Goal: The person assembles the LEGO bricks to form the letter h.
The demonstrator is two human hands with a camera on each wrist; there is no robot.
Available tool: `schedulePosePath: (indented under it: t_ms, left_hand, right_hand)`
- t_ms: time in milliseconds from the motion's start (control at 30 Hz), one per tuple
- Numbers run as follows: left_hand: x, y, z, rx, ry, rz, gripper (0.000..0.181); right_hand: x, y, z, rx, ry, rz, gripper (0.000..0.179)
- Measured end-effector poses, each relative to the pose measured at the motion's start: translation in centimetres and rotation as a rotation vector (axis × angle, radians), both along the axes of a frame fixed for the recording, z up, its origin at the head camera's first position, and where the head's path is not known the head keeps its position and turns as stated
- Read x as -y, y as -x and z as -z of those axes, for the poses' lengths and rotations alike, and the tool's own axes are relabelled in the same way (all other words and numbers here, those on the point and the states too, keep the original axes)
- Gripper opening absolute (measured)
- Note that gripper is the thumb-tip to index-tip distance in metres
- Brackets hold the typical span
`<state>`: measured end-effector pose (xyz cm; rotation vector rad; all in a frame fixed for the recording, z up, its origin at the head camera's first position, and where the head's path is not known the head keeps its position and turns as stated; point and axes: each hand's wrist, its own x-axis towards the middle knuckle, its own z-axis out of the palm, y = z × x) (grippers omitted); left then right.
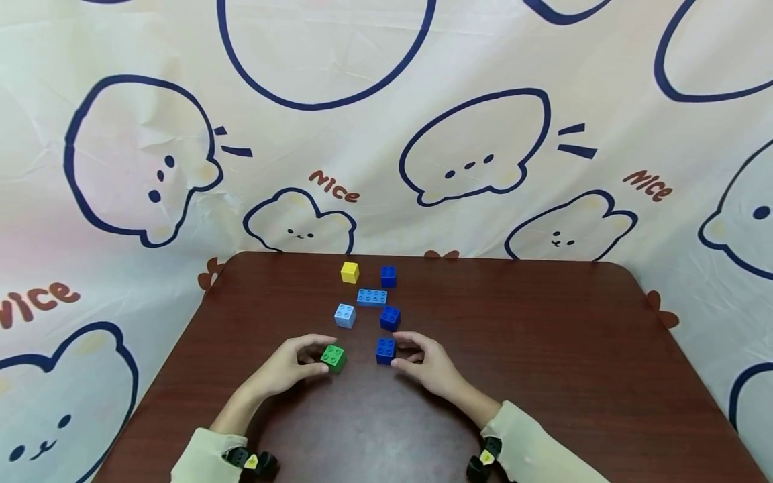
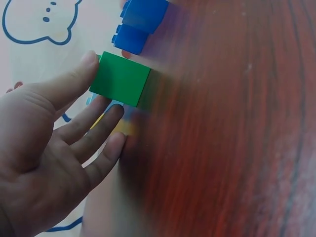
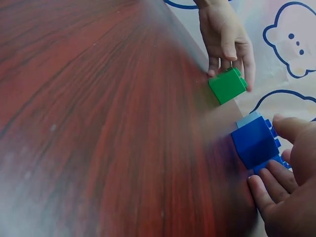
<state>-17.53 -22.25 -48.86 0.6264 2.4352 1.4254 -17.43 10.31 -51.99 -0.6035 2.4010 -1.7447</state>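
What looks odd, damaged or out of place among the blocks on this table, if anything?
Only the yellow block near the far edge of the table: its top shows no clear studs, unlike the dark blue block to its right, so it may lie on its side. I see no damage.

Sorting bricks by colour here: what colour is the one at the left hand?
The brick is green, clearest in the left wrist view.

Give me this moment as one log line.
left hand: at green block, grip unclear | right hand: at nearest blue block, grip unclear | yellow block: far end of table
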Motion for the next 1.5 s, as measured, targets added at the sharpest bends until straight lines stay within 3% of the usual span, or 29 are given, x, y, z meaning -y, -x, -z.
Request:
schedulePosePath:
  t_ms: [267,467,1067,1300,1500]
  left_hand:
    - [-0.2,-0.2,0.1,-0.017,0.005,-0.023,0.039]
    - [-0.5,0.1,0.3,-0.031,0.023,-0.014,0.033]
    - [-1.0,0.3,0.3,-0.042,0.071,0.016,0.033]
    - [-1.5,0.1,0.2,-0.069,0.071,-0.017,0.032]
    - [-2.8,0.0,-0.8,-0.103,0.033,-0.062,0.031]
  right_hand:
    - [1.0,0.5,0.3,-0.034,-0.060,0.032,0.052]
    - [1.3,0.5,0.4,-0.067,-0.128,0.055,0.043]
    - [-1.9,-0.1,-0.7,-0.012,-0.151,0.039,0.029]
    - [-2.5,-0.2,-0.5,-0.004,-0.144,0.050,0.027]
    - [-2.7,-0.6,-0.4,-0.004,-0.115,0.058,0.027]
